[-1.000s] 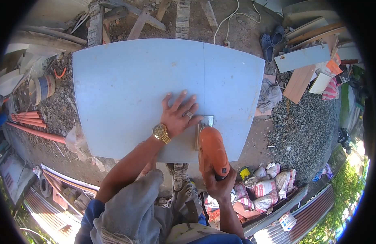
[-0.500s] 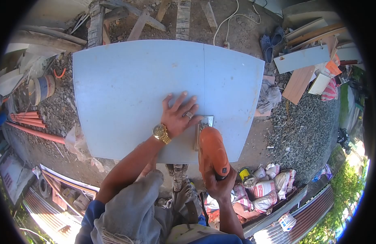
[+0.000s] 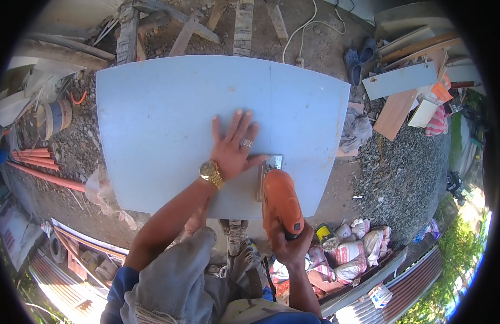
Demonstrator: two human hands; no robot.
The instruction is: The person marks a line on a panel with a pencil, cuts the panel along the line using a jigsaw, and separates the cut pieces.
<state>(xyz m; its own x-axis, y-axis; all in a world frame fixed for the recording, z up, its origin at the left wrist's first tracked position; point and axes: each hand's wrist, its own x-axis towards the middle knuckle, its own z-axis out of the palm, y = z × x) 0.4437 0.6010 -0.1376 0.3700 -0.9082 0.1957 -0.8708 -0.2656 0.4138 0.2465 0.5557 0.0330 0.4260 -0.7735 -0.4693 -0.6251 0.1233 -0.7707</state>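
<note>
A pale blue-grey board [image 3: 169, 124] lies flat in front of me, with a thin dark line running down its right part from the far edge. My right hand [image 3: 291, 247] is wrapped round the rear handle of an orange jigsaw [image 3: 282, 197]. The saw's metal base plate [image 3: 275, 161] rests on the board near the lower end of the line; the blade is hidden under the body. Flat on the board, left of the saw, is my left hand [image 3: 232, 148], fingers stretched out, with its thumb tip at the edge of the base plate.
Wooden posts [image 3: 243, 32] stand beyond the board. A white cable [image 3: 300, 38] lies on the ground behind it. To the right are blue clogs [image 3: 354, 65], board offcuts [image 3: 400, 83] and gravel [image 3: 401, 173]. Filled sacks [image 3: 350, 254] sit lower right; orange pipes [image 3: 39, 159] lie left.
My left hand has turned slightly and its fingers have shifted up and left, lying straighter. The jigsaw stays in almost the same spot on the board.
</note>
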